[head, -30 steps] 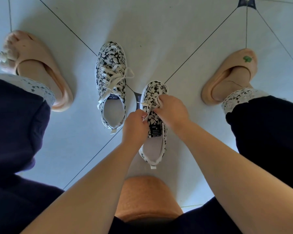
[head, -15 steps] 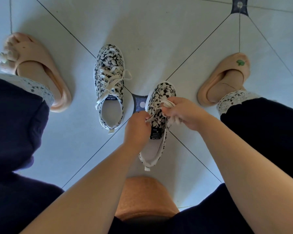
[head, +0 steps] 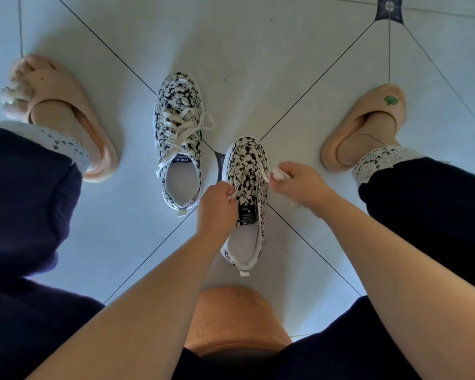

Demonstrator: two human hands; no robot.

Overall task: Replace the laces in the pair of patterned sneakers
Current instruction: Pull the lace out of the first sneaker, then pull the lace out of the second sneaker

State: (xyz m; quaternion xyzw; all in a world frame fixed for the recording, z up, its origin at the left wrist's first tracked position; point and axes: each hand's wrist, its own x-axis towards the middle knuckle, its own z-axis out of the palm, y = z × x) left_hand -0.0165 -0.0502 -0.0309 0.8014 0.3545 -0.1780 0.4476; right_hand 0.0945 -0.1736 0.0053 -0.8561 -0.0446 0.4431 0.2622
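The sneaker you are lacing (head: 247, 171) sits between your feet, toe pointing away. Your left hand (head: 217, 209) pinches a strand at its left edge, and your right hand (head: 299, 185) is curled round a bunch of white lace (head: 279, 174) just off its right edge. The laced sneaker (head: 178, 138) lies just beside it on the left across a narrow gap, both slippers (head: 368, 124) stand well apart from it, and bare floor (head: 258, 64) opens beyond its toe.

head-worn view, steeply downward, close overhead
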